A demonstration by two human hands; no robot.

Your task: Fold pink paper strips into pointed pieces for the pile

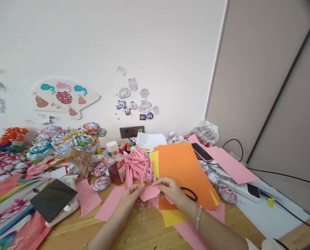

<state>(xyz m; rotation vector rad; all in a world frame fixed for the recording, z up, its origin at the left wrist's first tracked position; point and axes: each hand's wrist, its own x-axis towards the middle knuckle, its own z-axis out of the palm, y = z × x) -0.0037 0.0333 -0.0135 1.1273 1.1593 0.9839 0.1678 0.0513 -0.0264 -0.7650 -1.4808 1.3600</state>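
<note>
A partly folded piece of pink paper (150, 193) is held up between my two hands, above the front of the wooden table. My left hand (131, 196) pinches its left end between thumb and fingers. At the right end, my right hand (170, 189) grips the paper with thumb and fingertips. Just behind it lies a heap of folded pink paper strips (138, 161). The black handle of a tool, perhaps scissors (190, 194), shows beside my right wrist on the orange paper sheets (179, 170); its other end is hidden.
A bottle of dark red liquid (115, 166) stands left of the strips. Farther left are a bunch of paper flowers (76, 142) on sticks and a dark tablet-like device (54, 199). To the right lie a phone (202, 152), a pink sheet (233, 165), white papers (267, 215) and cables.
</note>
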